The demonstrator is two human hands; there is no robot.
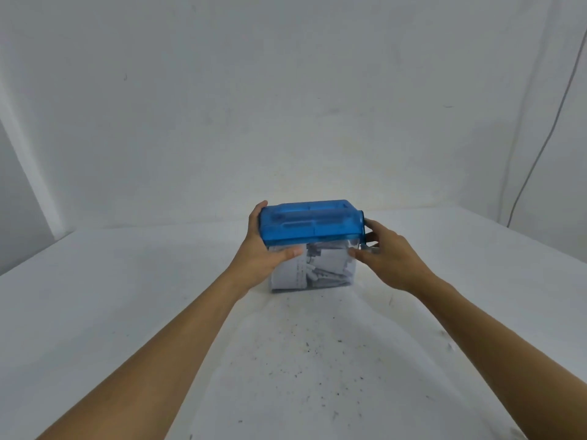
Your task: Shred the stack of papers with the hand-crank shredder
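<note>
Bearing surface: white table (127, 312), with the shredder (311, 222) standing near its middle.
Backdrop: pale wall (286, 90); thin cable (540, 147) hanging at the right.
Shredder body: blue translucent top on a clear bin (336, 279), upright.
Left hand (263, 249): clasps the shredder's left end, thumb across the bin's front, fingers wrapped behind.
Right hand (390, 255): holds the right end, thumb on the bin's front, fingers curled by the crank (365, 241); whether they grip the crank, cannot tell.
Paper shreds (324, 265): filling the bin.
Specks (317, 360): dark, scattered on the table in front of the shredder.
</note>
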